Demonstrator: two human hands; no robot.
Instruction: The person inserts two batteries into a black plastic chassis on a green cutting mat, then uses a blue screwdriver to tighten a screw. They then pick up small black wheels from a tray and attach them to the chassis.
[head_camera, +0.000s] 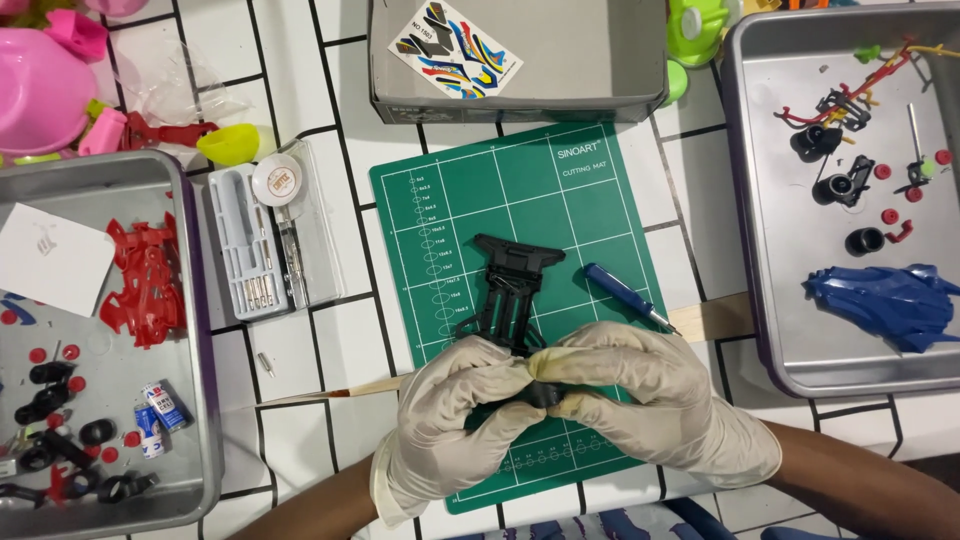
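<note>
Both hands wear pale latex gloves and meet over the near end of a black toy-car chassis (508, 290) lying on a green cutting mat (440, 210). My left hand (450, 420) grips the chassis's near end from the left. My right hand (660, 400) pinches the same end from the right; the fingertips touch and hide that end. A blue-handled screwdriver (620, 297) lies on the mat just right of the chassis.
A grey tray (200, 330) at left holds a red car body, black wheels, small batteries. A grey tray (745, 250) at right holds a blue car body and small parts. A tool case (262, 235) sits left of the mat, a cardboard box (520, 95) behind it.
</note>
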